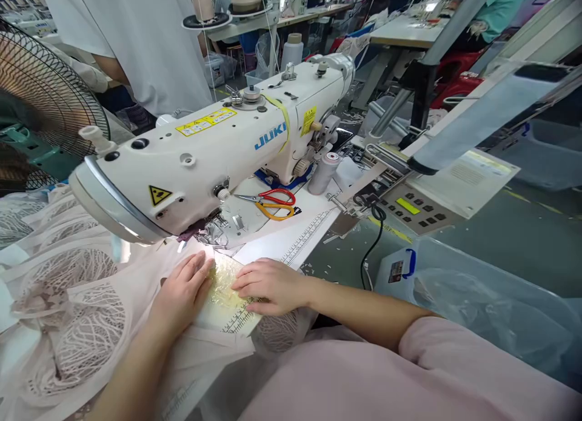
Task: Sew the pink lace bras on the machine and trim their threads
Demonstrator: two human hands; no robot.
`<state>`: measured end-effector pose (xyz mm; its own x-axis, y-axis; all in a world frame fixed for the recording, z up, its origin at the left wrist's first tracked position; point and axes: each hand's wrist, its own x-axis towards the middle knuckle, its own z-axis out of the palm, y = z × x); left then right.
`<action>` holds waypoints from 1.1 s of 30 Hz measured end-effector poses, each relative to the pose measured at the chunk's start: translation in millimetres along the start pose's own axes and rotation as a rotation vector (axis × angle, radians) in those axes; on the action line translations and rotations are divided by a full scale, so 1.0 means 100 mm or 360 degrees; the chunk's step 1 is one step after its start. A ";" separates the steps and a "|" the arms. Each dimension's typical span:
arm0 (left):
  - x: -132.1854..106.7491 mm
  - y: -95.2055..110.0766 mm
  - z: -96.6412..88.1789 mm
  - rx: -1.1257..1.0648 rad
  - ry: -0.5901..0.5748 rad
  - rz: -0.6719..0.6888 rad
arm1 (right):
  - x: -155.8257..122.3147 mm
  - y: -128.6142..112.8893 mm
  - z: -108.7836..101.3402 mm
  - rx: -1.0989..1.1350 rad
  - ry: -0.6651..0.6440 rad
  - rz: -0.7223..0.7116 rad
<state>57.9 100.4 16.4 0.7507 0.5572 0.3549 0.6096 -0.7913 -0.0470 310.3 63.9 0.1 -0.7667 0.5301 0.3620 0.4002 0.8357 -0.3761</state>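
90% sure flat left hand (184, 288) and spread right hand (275, 285) are positioning pale fabric (148, 266) by the surface's (264, 250) near edge, next needing light pressure.

Smooth, glossy white sewing-machine housing (204, 160) at ten o'clock; matt, rough pale-pink lace cloth (95, 324) at eight; crinkled, shiny yellowish translucent film (222, 281) at seven; clear rectangular plastic bin (407, 291) at four.

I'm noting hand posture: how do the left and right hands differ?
The left hand points forward, toward the machine; the right hand points sideways, toward the left. The left hand is nearer the machine's needle end than the right hand. Both are bare, backs up, on either side of the yellowish patch.
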 end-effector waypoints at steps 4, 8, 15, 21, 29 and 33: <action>-0.02 -0.05 0.00 -0.0053 -0.0031 0.0006 | 0.00 0.00 -0.01 0.0006 0.0003 -0.0008; -0.06 -0.07 -0.01 -0.0098 -0.0077 -0.0046 | 0.00 -0.01 -0.02 0.0023 -0.0008 -0.0002; -0.06 0.04 -0.13 0.0076 -0.0123 -0.0021 | -0.01 0.00 0.01 0.0080 0.0010 -0.0002; -0.07 0.20 -0.19 0.0348 -0.0326 -0.0093 | -0.02 -0.01 0.04 0.0171 0.0061 0.0031; -0.11 0.21 -0.17 0.0260 -0.0322 -0.0209 | -0.01 -0.03 0.05 0.0159 0.0064 0.0046; -0.10 0.19 -0.18 0.0198 -0.0391 -0.0279 | -0.01 -0.04 0.04 0.0183 0.0041 0.0075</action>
<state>56.9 75.1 29.1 0.6611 0.7385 0.1324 0.7502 -0.6494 -0.1240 307.6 59.0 -2.0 -0.7347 0.5732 0.3629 0.3740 0.7885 -0.4882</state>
